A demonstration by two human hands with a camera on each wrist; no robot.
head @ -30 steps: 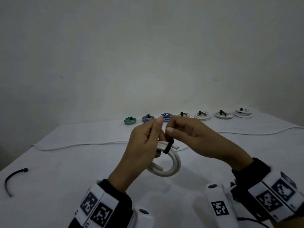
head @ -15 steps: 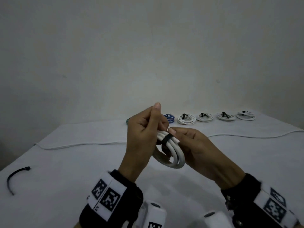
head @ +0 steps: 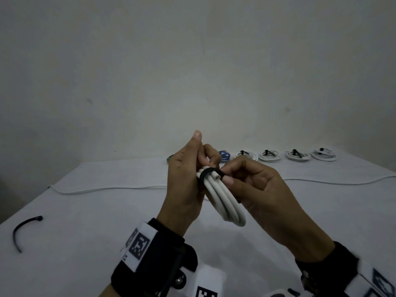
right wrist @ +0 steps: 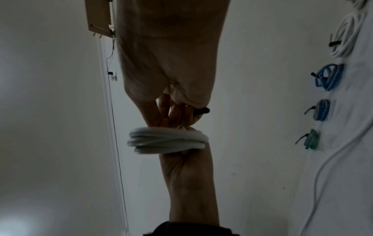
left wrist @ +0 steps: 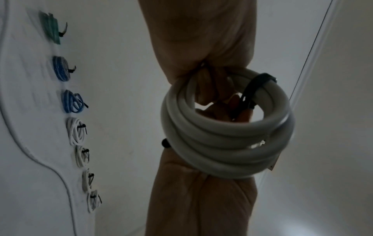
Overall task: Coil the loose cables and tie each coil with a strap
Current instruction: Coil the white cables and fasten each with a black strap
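Closest to the person, both hands are raised above the near middle of the tabletop (head: 90,211), holding a thick white cable coil (head: 225,200) between them. The left hand (head: 184,183) grips the coil's top with curled fingers, thumb pointing up, while the right hand (head: 257,189) pinches the black strap (head: 209,171) that wraps around the coil's upper part. From the left wrist view the coil (left wrist: 226,135) shows several stacked loops with the strap (left wrist: 260,78) crossing them. Off toward the left edge lies a loose black strap (head: 23,230), curved and alone. Farther back, a long white cable (head: 107,188) runs loose across the tabletop from left to right. Along the far edge sits a row of tied coils (head: 282,155), white ones to the right, blue and green partly hidden behind the hands.
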